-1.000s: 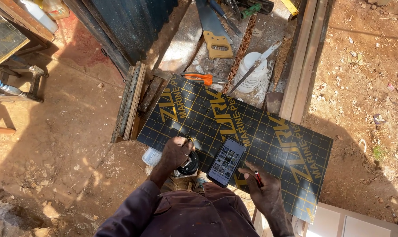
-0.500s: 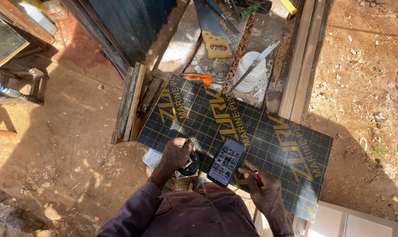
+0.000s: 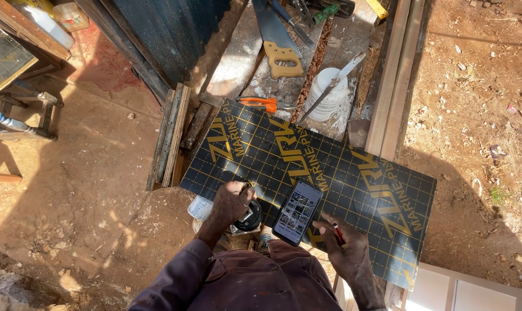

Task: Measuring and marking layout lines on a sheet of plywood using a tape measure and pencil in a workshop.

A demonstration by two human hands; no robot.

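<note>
A black plywood board [image 3: 353, 184] with a yellow grid and lettering lies across the bench in front of me. A smartphone [image 3: 297, 211] with a lit screen rests on its near edge. My left hand [image 3: 231, 203] grips a round black object [image 3: 250, 217] at the board's near edge; I cannot tell what it is. To the right of the phone, my right hand [image 3: 344, 250] rests on the board with a red pencil [image 3: 337, 232] between its fingers.
Beyond the board lie a handsaw with a tan handle [image 3: 278, 43], orange-handled pliers [image 3: 267, 104] and a white bucket [image 3: 329, 95] with a stick across it. Timber strips [image 3: 388, 80] run along the right. Planks [image 3: 169, 135] lean at left. Bare earth surrounds the bench.
</note>
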